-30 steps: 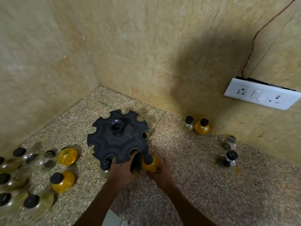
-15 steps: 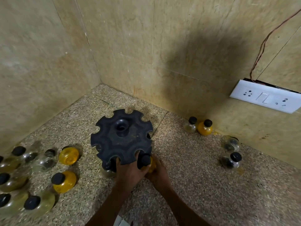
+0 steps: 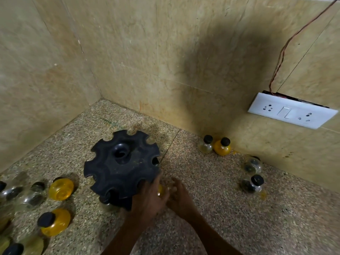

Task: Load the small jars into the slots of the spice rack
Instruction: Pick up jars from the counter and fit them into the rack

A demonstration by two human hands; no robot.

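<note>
Head view, left to right: loose jars (image 3: 60, 189) lie on the speckled counter (image 3: 239, 218); black spice rack (image 3: 121, 168) stands upright; left hand (image 3: 147, 201) touches its near edge, grip indistinct; a yellow jar (image 3: 160, 190) shows between the hands; right hand (image 3: 179, 197) curls around it.

Jars (image 3: 60, 189) left of rack (image 3: 121, 170)
</note>
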